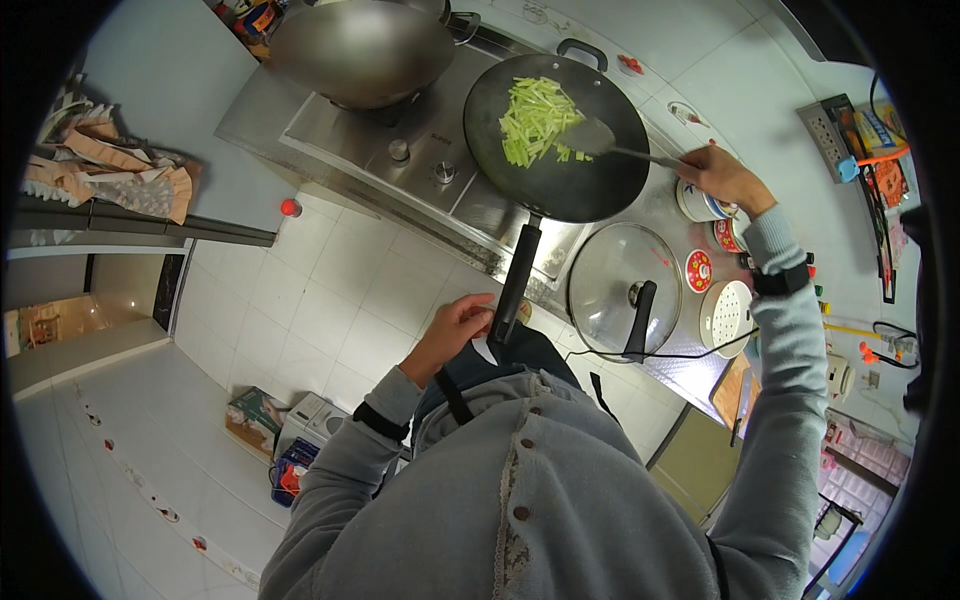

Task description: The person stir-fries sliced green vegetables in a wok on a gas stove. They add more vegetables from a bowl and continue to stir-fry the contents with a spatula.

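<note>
My right hand (pixel 712 172) grips the handle of a metal spatula (pixel 589 136), whose blade lies against a heap of cut pale-green vegetable strips (pixel 536 120). The strips sit in a dark wok (pixel 555 191) on the right side of the gas stove. Its long black handle (pixel 517 277) points towards me. Beside the end of that handle is my left hand (pixel 457 326), fingers loosely bent and apart, holding nothing; whether a fingertip touches the handle I cannot tell.
A second, large wok (pixel 364 52) stands on the stove's left side. Right of the stove lie a glass lid (pixel 615 277), a white perforated dish (pixel 726 319), a red patterned lid (pixel 698 271), and a cutting board (pixel 727 390) with a knife (pixel 742 405). A black cord crosses the glass lid.
</note>
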{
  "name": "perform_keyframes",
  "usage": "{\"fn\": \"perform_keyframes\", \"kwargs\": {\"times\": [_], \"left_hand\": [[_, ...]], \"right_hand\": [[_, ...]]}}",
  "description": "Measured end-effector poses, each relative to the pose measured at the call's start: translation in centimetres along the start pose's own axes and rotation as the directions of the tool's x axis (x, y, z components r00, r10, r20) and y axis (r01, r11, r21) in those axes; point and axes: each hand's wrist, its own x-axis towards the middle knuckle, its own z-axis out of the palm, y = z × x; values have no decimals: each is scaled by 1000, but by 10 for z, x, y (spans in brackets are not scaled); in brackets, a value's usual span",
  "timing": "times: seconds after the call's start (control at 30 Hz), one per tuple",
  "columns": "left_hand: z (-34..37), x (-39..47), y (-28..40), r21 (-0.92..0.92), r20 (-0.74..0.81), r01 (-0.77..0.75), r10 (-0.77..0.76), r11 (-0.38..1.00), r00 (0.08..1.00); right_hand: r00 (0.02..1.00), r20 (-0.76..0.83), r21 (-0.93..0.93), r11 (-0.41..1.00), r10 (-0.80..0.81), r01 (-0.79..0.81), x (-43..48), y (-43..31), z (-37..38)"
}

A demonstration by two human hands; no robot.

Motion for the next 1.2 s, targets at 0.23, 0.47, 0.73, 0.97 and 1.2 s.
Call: {"fn": "perform_keyframes", "kwargs": {"times": [0.23,0.47,0.73,0.97,1.2], "left_hand": [[13,3,5,-118,21,13,-10,993,1000],[11,2,8,-106,23,-6,9,994,1000],[10,6,9,-98,-8,3,-4,995,1000],[10,7,8,-72,3,28,-28,997,1000],[4,1,10,-39,-7,-6,5,999,1000]], "right_hand": [[993,-75,134,988,86,-76,23,21,44],[850,-354,-242,916,-389,318,13,-3,79],[990,97,187,975,106,-123,-45,3,19],[944,253,782,530,212,-329,-1,-10,99],[900,-415,75,981,-133,180,3,-12,105]]}}
